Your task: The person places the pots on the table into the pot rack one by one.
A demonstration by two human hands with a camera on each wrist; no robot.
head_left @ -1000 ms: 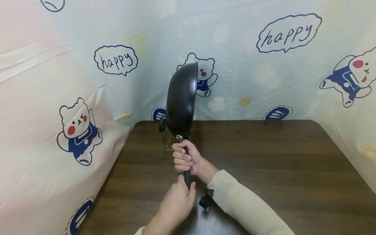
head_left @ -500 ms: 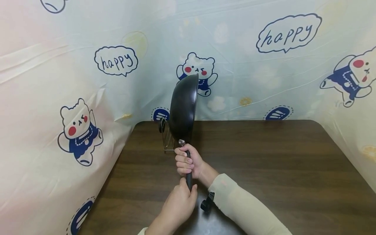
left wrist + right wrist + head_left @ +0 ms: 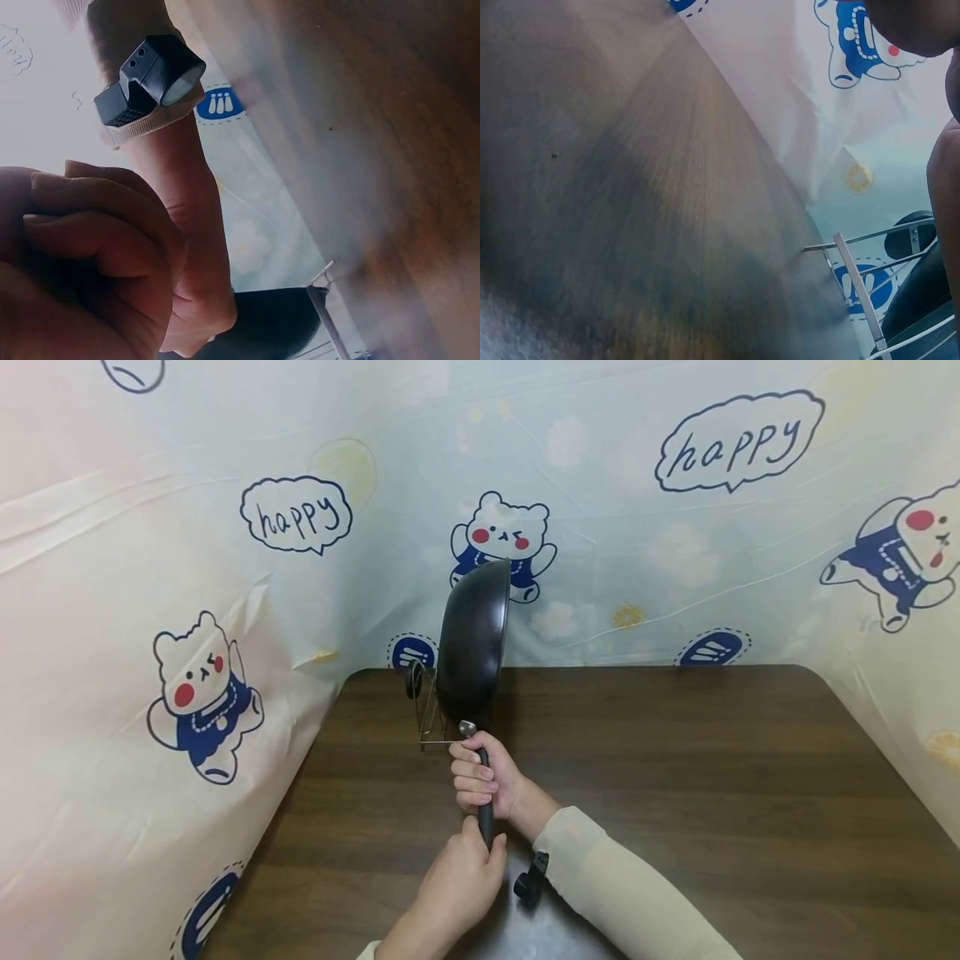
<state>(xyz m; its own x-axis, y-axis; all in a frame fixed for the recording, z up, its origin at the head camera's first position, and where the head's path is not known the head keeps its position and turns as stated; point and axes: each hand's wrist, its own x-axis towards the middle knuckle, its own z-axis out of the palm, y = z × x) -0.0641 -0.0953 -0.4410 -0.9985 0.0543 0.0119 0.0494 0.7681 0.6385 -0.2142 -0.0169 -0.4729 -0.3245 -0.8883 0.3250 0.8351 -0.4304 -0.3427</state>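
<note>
A black wok point(image 3: 472, 643) stands on its edge over the left part of the table, its rim toward the right and its long handle point(image 3: 486, 827) pointing back at me. My right hand point(image 3: 483, 777) grips the handle just below the metal joint. Lower down, my left hand point(image 3: 461, 881) holds the handle's end, fingers curled around it. A wire rack point(image 3: 435, 742) is partly hidden behind the wok. In the right wrist view the wok's dark body point(image 3: 922, 322) sits among the rack's wires point(image 3: 859, 289). The left wrist view shows the wok point(image 3: 262, 326) past my right hand point(image 3: 199, 304).
A round black piece point(image 3: 413, 679) shows at the rack's left side. The brown wooden table point(image 3: 675, 760) extends to the right. Printed cloth point(image 3: 600, 460) hangs behind and beside it. A small black camera point(image 3: 531, 881) is strapped to the right wrist.
The wok has come down and slightly right, toward the rack, with both hands moving along on its handle. The movement is smaller over the last half second.
</note>
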